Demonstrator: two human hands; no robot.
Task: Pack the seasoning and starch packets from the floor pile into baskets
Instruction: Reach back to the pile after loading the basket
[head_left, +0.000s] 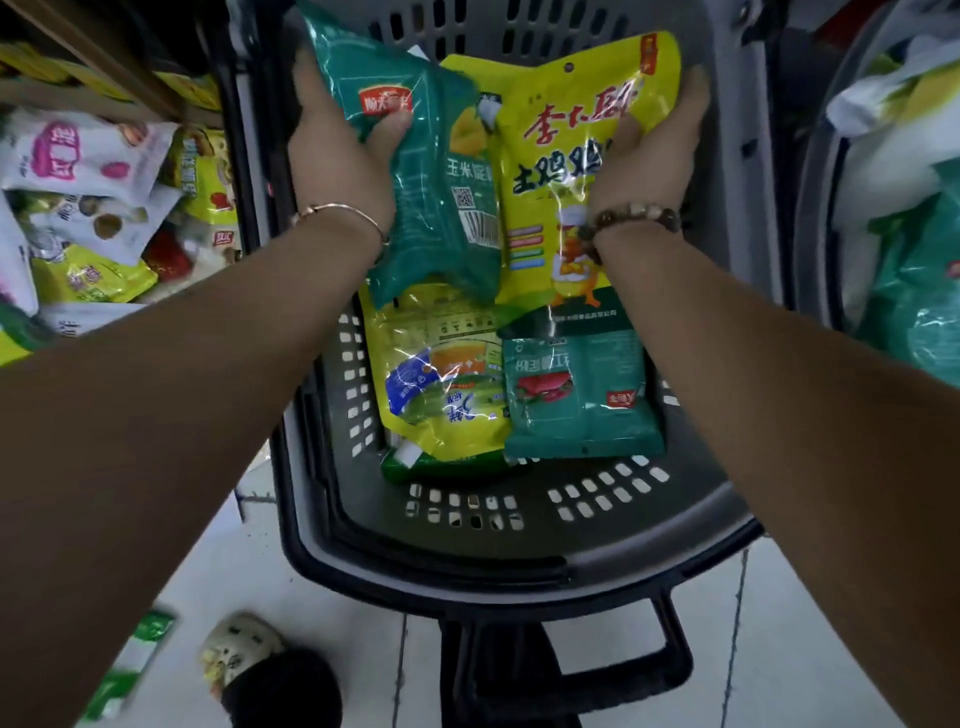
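Head view. Inspector: The left grip (337, 150) holds a teal plastic starch packet (441, 208). The right grip (654, 150) clasps a glossy yellow chicken-seasoning packet (561, 156). Both packets hang side by side above the far end of the grey perforated plastic basket (519, 556), with their long axes pointing away from the person.

Clerk: Which way is the release?

Inspector: Straight down, in my judgement. The near end is already taken by a yellow spouted pouch (441, 384) and a teal red-printed packet (582, 405). The basket floor under the held packets is hidden, as are the fingers behind them. The floor pile (104, 208) on the left is blurred.

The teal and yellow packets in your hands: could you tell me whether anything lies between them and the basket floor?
Yes. A yellow pouch and a teal packet with a red picture already lie in the basket, partly beneath the held teal packet and yellow packet. The floor further in is hidden.
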